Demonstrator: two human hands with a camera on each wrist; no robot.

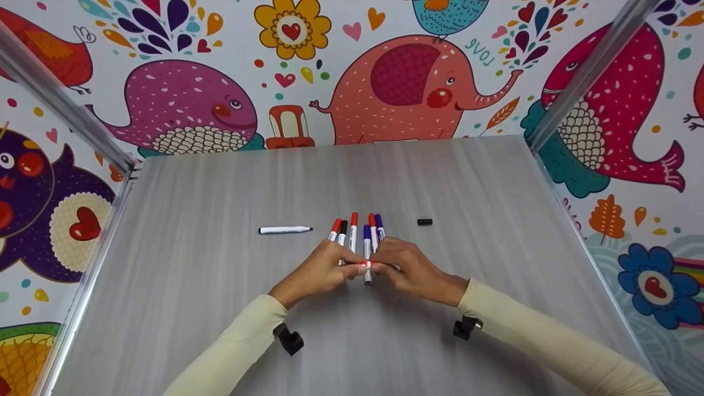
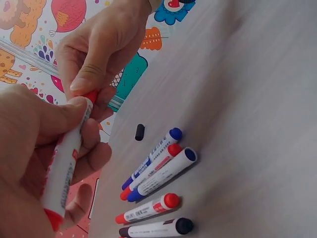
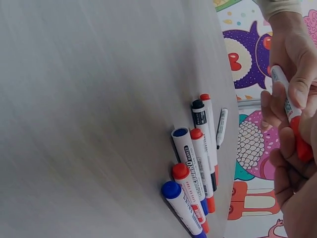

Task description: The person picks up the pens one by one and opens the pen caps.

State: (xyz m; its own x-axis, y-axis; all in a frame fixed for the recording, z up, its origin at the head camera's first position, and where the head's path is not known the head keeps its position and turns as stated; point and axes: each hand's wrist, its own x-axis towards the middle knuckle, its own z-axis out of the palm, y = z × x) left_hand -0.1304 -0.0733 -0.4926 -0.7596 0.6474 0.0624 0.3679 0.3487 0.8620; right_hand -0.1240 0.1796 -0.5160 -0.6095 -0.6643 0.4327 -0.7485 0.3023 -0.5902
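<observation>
Nearest you, your left hand wraps the barrel of a white plastic marker with red ends, while your right hand pinches its red cap. The marker lies between your hands, in front of your body; that opposed grip probably lets one hand steady the barrel while the other works the cap.

Just beyond and partly beneath your hands, six white plastic markers with red, blue or black ends lie roughly side by side on the grey wood-grain table, perhaps grouped to be within easy reach. Farther out, a white marker with a bare black nib lies crosswise to your left; a short black plastic cap, plausibly its own, sits well apart to your right.

From your head, fingers hide most of the held marker; your left wrist view shows its printed barrel and red rear plug. That view includes the loose black cap but not the bare-nibbed marker; your right wrist view shows the reverse.
</observation>
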